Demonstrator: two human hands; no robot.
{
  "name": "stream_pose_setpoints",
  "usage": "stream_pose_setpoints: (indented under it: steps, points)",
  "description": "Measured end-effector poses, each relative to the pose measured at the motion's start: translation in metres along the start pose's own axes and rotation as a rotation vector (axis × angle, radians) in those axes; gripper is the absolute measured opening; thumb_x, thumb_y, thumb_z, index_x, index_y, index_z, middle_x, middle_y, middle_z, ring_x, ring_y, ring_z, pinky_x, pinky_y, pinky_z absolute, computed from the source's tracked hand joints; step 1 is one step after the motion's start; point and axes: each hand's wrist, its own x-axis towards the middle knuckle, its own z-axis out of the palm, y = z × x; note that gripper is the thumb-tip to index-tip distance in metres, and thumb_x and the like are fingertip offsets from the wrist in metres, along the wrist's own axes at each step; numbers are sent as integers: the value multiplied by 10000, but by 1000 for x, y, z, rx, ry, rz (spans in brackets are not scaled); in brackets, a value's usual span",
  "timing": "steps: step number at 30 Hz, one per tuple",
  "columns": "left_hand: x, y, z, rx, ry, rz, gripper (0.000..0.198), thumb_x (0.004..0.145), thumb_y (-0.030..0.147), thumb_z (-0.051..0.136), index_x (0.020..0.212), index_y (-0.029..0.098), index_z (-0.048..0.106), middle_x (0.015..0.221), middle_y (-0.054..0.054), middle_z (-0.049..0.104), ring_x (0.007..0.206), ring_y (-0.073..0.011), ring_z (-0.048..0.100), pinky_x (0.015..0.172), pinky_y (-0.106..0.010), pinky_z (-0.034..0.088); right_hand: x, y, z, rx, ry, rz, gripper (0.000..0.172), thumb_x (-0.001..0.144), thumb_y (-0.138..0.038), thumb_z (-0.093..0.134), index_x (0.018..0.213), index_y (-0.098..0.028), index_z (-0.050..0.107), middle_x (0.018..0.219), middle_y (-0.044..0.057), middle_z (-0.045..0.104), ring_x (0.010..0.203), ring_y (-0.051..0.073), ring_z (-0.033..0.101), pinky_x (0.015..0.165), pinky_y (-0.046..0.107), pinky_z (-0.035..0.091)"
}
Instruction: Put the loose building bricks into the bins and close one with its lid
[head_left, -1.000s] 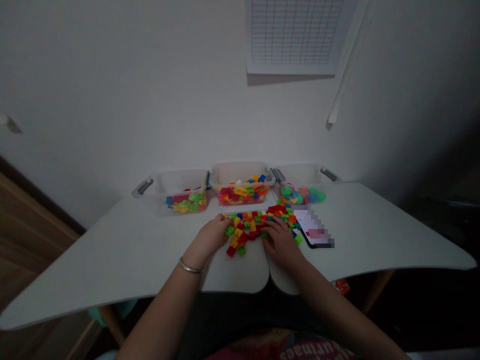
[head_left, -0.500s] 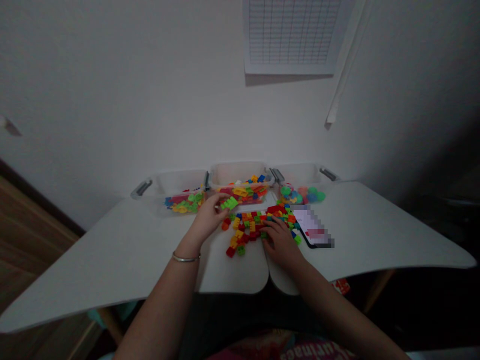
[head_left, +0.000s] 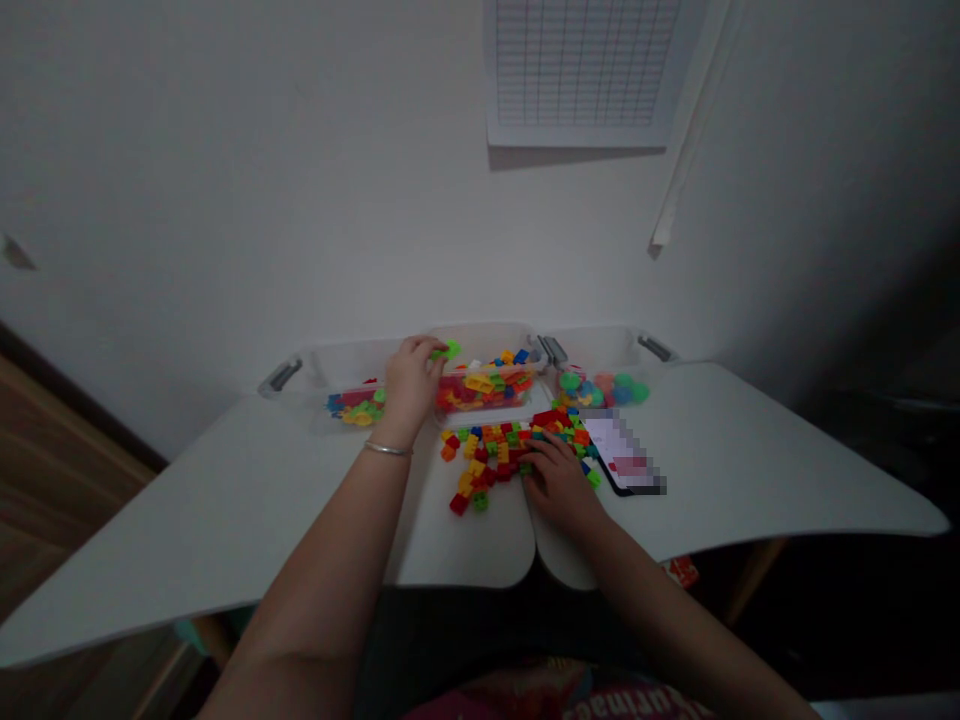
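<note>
My left hand [head_left: 412,385] is raised at the left side of the middle clear bin [head_left: 480,335], its fingers closed on a bright green toy brick [head_left: 450,350]. The brick sits above the bin's rim, partly hidden by the fingers. My right hand [head_left: 561,482] rests on the right part of a pile of toy bricks [head_left: 491,455] in red, yellow, orange, green and blue. Its fingers are slightly bent and spread over the bricks, and no brick shows gripped in them. The middle bin holds many loose bricks.
A left clear bin [head_left: 345,365] holds blue, yellow and green pieces. In the right clear bin [head_left: 600,345] lie round coloured pieces. A phone [head_left: 622,455] lies right of the pile on the white table [head_left: 720,450]. A printed grid sheet [head_left: 585,70] hangs on the wall.
My left hand has moved up and away from me with the green brick, from in front of the middle bin to its rim. My right hand has stayed on the pile.
</note>
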Motion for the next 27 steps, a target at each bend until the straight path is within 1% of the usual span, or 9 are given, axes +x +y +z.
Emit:
stream_pose_setpoints:
  steps: [2, 6, 11, 16, 19, 23, 27]
  points:
    - [-1, 4, 4, 54, -76, 45, 222, 852, 172, 512, 993, 188, 682, 1097, -89, 644, 1042, -223, 593, 945, -378, 462, 0, 0, 0, 5, -1, 4, 280, 811, -139, 542, 1050, -172, 684, 1246, 117, 624, 1344, 288, 380, 1112, 525, 346]
    - [-4, 9, 12, 124, -178, 58, 271, 878, 185, 462, 1031, 180, 685, 1074, -94, 670, 1010, -228, 605, 936, -397, 452, 0, 0, -1, 6, -4, 1, 285, 808, -138, 545, 1055, -175, 681, 1241, 116, 624, 1349, 286, 375, 1110, 524, 348]
    - [-11, 8, 17, 237, -233, 118, 307, 936, 293, 416, 1011, 175, 689, 1057, -94, 697, 1034, -262, 607, 1038, -502, 344, 0, 1, 0, 2, -15, 0, 286, 820, -141, 534, 1063, -182, 679, 1245, 107, 623, 1348, 285, 377, 1108, 523, 352]
    - [-15, 11, 15, 377, -258, 169, 352, 940, 379, 419, 1037, 164, 679, 1025, -122, 690, 1032, -285, 607, 1062, -525, 297, 0, 0, 0, -9, -22, 4, 281, 825, -151, 541, 1067, -173, 682, 1253, 108, 622, 1355, 290, 368, 1121, 513, 338]
    - [-14, 16, 15, 414, -271, 137, 387, 927, 416, 426, 1021, 142, 683, 1046, -144, 680, 1044, -307, 597, 1062, -540, 292, 0, -1, -1, -5, -22, 12, 282, 820, -142, 540, 1061, -177, 684, 1248, 103, 624, 1353, 290, 371, 1120, 513, 342]
    - [-11, 19, 20, 391, -302, 38, 440, 859, 484, 503, 1038, 125, 683, 1096, -172, 654, 1097, -346, 563, 1039, -555, 315, 0, 0, -2, -7, -27, 6, 284, 824, -142, 532, 1063, -174, 682, 1244, 104, 624, 1350, 292, 370, 1119, 516, 342]
    - [-9, 21, 22, 398, -332, -7, 410, 844, 450, 517, 1028, 129, 693, 1070, -173, 668, 1090, -348, 568, 1025, -552, 328, 0, 1, -1, -1, -26, 7, 287, 817, -138, 537, 1065, -172, 680, 1244, 109, 623, 1353, 287, 366, 1121, 512, 340]
